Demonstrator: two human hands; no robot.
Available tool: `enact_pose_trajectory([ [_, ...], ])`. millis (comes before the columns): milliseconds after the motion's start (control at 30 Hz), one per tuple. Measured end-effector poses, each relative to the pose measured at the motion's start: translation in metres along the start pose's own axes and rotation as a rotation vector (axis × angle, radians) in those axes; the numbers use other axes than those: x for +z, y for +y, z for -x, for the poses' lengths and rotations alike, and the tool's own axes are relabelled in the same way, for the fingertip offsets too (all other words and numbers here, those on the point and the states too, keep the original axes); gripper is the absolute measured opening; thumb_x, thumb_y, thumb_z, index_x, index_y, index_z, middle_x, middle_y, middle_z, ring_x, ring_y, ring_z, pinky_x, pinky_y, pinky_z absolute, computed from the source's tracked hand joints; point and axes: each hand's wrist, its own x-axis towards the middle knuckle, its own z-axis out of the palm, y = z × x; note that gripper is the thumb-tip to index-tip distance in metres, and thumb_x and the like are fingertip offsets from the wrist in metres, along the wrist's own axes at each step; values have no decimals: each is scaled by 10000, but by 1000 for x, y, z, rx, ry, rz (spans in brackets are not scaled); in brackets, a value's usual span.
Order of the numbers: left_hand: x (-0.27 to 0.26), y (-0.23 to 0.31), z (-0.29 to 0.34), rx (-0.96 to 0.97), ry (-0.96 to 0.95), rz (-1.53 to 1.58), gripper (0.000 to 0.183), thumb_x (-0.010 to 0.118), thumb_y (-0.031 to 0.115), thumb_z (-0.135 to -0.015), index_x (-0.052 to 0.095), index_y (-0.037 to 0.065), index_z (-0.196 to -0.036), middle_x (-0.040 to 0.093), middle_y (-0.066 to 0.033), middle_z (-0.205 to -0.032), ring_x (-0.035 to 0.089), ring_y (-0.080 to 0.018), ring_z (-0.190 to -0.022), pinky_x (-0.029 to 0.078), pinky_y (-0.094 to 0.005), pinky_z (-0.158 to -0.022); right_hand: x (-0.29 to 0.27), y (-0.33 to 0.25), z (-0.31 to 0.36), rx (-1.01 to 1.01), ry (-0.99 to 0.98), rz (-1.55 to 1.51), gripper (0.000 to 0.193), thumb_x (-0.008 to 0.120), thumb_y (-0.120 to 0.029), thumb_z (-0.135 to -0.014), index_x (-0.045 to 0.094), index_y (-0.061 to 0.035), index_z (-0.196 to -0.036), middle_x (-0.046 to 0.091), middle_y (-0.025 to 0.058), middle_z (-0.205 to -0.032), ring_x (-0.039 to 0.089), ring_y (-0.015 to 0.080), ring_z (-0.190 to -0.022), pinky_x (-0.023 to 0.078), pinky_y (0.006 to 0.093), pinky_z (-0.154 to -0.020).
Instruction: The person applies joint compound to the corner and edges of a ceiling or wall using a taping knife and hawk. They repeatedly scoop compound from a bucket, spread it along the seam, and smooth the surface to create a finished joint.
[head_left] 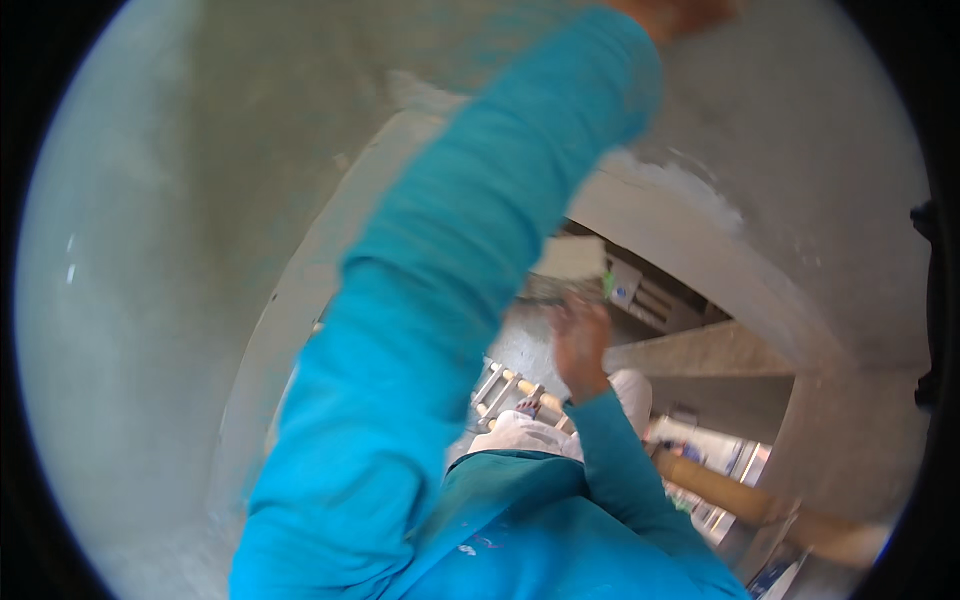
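My left arm, in a blue sleeve, reaches up across the view. My left hand is at the top edge, blurred and partly cut off, near the grey plastered surface; its fingers and anything in them cannot be made out. Lower down, in front of my body, is my right hand. Its fingers are bent at the near edge of a pale, flat rectangular board with a rough grey edge, and seem to grip it. Motion blur hides the exact grip.
Smooth grey wall curves round on the left. Below me are ladder rungs with a foot by them, and my white trousers. A thick wooden pole runs at the lower right. A concrete ledge crosses beside my right hand.
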Motion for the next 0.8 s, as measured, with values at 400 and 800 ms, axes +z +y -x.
enact_pose_trajectory([
  [400,-321,209,186,-1468,-390,276,444,600,165,-958,507,-57,-1331,585,-206,-1257,551,-305,-1195,416,-398,-1031,14,-50,44,147,-126,-40,241,562,-38,-976,579,-42,-1216,672,100,-1143,672,203,-1033,567,372,-911],
  [800,-339,219,201,-2112,197,537,265,562,276,-1024,577,52,-883,576,-3,-713,496,-58,-559,429,-231,-521,67,-17,71,340,-418,167,246,540,-95,-1005,549,-5,-1234,658,89,-1131,658,181,-993,554,325,-854],
])
